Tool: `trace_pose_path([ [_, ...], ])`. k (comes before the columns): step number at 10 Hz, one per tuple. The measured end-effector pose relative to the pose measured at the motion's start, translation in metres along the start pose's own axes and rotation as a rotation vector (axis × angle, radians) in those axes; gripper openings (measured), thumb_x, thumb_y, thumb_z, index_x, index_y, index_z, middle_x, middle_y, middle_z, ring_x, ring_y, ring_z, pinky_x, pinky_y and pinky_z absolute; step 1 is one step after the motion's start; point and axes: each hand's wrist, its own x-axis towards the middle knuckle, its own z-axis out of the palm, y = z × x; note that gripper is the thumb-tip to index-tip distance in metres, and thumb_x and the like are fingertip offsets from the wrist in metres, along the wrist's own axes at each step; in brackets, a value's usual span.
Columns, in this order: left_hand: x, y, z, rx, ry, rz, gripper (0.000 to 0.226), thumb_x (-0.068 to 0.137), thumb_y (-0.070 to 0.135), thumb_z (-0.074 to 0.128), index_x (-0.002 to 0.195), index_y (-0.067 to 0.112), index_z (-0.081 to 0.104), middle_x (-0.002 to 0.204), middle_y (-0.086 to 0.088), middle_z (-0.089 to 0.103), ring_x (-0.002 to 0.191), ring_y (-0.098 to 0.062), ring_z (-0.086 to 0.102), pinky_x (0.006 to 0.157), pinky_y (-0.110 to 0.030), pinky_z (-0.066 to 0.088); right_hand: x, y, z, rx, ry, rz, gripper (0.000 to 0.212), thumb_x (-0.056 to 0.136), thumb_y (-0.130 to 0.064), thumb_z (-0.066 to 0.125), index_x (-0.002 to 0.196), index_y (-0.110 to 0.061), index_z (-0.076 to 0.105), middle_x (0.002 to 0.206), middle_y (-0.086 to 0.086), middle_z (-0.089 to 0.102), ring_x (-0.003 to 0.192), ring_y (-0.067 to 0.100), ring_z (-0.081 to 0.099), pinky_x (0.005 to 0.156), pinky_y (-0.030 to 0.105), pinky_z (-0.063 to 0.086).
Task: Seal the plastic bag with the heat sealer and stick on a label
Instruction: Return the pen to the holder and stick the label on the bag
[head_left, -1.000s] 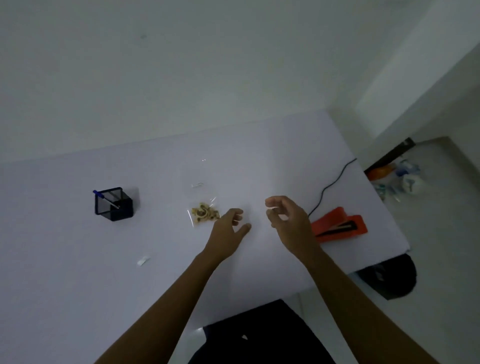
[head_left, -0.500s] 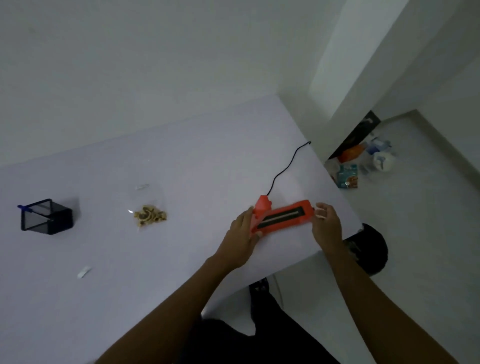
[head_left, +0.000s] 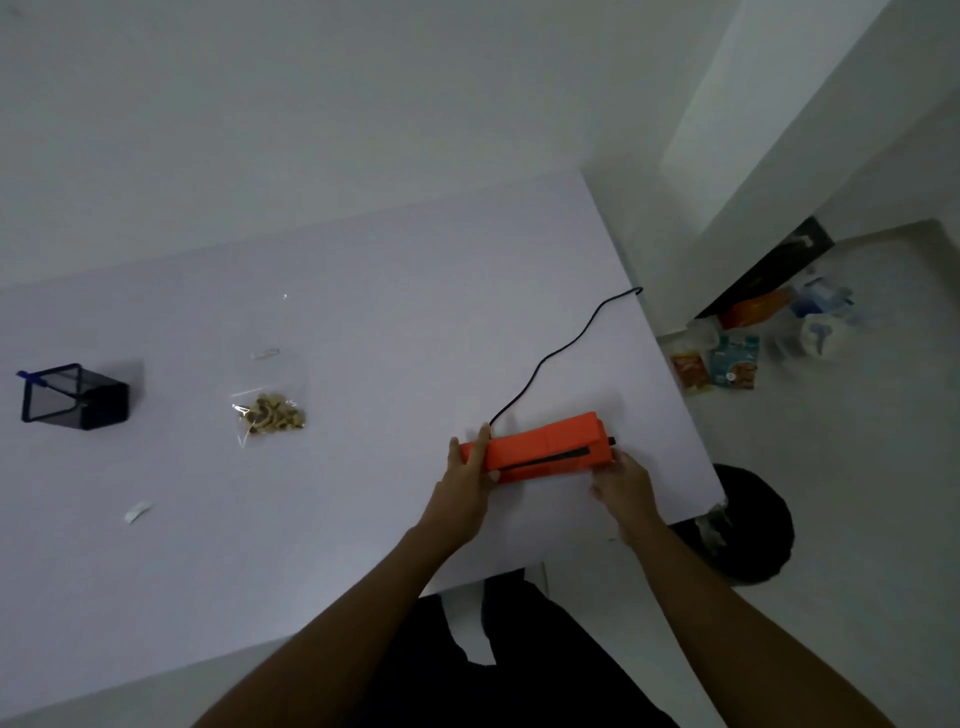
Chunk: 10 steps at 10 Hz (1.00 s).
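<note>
An orange heat sealer (head_left: 545, 447) lies on the white table (head_left: 363, 338) near its right front corner, with a black strip along its front. My left hand (head_left: 465, 486) grips its left end. My right hand (head_left: 623, 480) holds its right end. A black cord (head_left: 561, 351) runs from the sealer to the table's right edge. A clear plastic bag (head_left: 270, 410) holding small yellowish pieces lies flat to the left, apart from both hands. A small white label (head_left: 137, 512) lies near the front left.
A black mesh pen holder (head_left: 75, 397) with a blue pen stands at the far left. On the floor to the right are several packets (head_left: 727, 361) and a dark round object (head_left: 753, 525) beside the table corner. A wall runs behind the table.
Both hands left the bag area and took hold of the sealer. The sealer now lies closed and turned more level, slightly nearer the table's middle. The camera view swung right.
</note>
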Motion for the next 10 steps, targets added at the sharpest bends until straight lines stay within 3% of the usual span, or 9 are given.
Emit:
trace_pose_path([
  [1,0.01,-0.002,-0.013,-0.03,0.06,-0.018,0.06,0.104,0.031,0.039,0.153,0.038,0.006,0.157,-0.021,0.017,0.133,-0.043,0.041,0.106,-0.046,0.036,0.01,-0.012,0.008,0.002,-0.059,-0.036,0.03,0.09,0.0,0.048,0.103,-0.015,0.071,0.087,0.012,0.067,0.071,0.02,0.059,0.068,0.035,0.053],
  [2,0.029,-0.006,-0.033,-0.049,0.136,-0.036,0.059,0.104,0.031,0.038,0.154,0.034,0.007,0.148,-0.021,0.033,0.123,-0.041,0.049,0.1,-0.044,0.041,0.022,-0.037,0.024,0.004,-0.131,-0.094,0.036,0.093,0.004,0.048,0.116,-0.017,0.067,0.086,0.007,0.063,0.071,0.016,0.057,0.067,0.029,0.053],
  [3,0.054,-0.009,-0.058,-0.047,0.197,-0.053,0.059,0.104,0.031,0.037,0.154,0.032,0.007,0.141,-0.022,0.043,0.118,-0.044,0.052,0.096,-0.045,0.042,0.036,-0.067,0.045,0.003,-0.188,-0.107,0.042,0.093,0.006,0.049,0.124,-0.02,0.06,0.092,0.003,0.062,0.075,0.017,0.058,0.069,0.032,0.053],
  [4,0.084,-0.014,-0.081,-0.053,0.2,-0.047,0.059,0.105,0.03,0.034,0.155,0.029,0.004,0.146,-0.025,0.041,0.127,-0.046,0.046,0.103,-0.048,0.039,0.051,-0.098,0.067,-0.034,-0.219,-0.107,0.045,0.092,0.005,0.05,0.128,-0.022,0.055,0.099,-0.001,0.059,0.08,0.017,0.058,0.071,0.034,0.053],
  [5,0.11,-0.009,-0.104,-0.059,0.173,-0.067,0.059,0.106,0.029,0.031,0.155,0.027,-0.001,0.154,-0.025,0.03,0.142,-0.044,0.028,0.113,-0.05,0.027,0.067,-0.126,0.082,-0.078,-0.233,-0.118,0.049,0.093,0.006,0.05,0.134,-0.021,0.052,0.098,-0.002,0.057,0.081,0.017,0.057,0.073,0.036,0.053],
  [6,0.134,-0.005,-0.121,-0.061,0.17,-0.077,0.059,0.106,0.028,0.029,0.155,0.027,-0.003,0.156,-0.025,0.025,0.143,-0.043,0.026,0.114,-0.049,0.025,0.083,-0.148,0.091,-0.141,-0.251,-0.122,0.052,0.094,0.004,0.052,0.14,-0.022,0.047,0.106,0.002,0.056,0.089,0.018,0.057,0.084,0.04,0.053],
  [8,0.158,-0.004,-0.141,-0.04,0.112,-0.09,0.06,0.105,0.028,0.029,0.155,0.027,-0.005,0.152,-0.028,0.029,0.138,-0.044,0.034,0.113,-0.052,0.031,0.099,-0.169,0.098,-0.191,-0.262,-0.115,0.057,0.095,0.003,0.051,0.145,-0.024,0.042,0.12,0.008,0.053,0.095,0.022,0.056,0.085,0.041,0.053],
  [9,0.149,-0.001,-0.146,-0.004,0.052,-0.104,0.066,0.104,0.04,0.031,0.155,0.025,-0.007,0.159,-0.025,0.017,0.144,-0.042,0.025,0.116,-0.051,0.025,0.091,-0.171,0.097,-0.293,-0.258,-0.135,0.058,0.094,0.005,0.048,0.146,-0.021,0.041,0.118,0.005,0.052,0.096,0.023,0.055,0.083,0.039,0.052],
  [10,0.14,0.001,-0.159,0.082,0.086,-0.129,0.078,0.096,0.062,0.032,0.156,0.024,0.001,0.162,-0.017,0.011,0.147,-0.038,0.018,0.117,-0.053,0.022,0.088,-0.182,0.092,-0.412,-0.171,-0.247,0.042,0.093,0.005,0.048,0.133,-0.006,0.054,0.125,0.016,0.061,0.103,0.03,0.06,0.085,0.038,0.049],
])
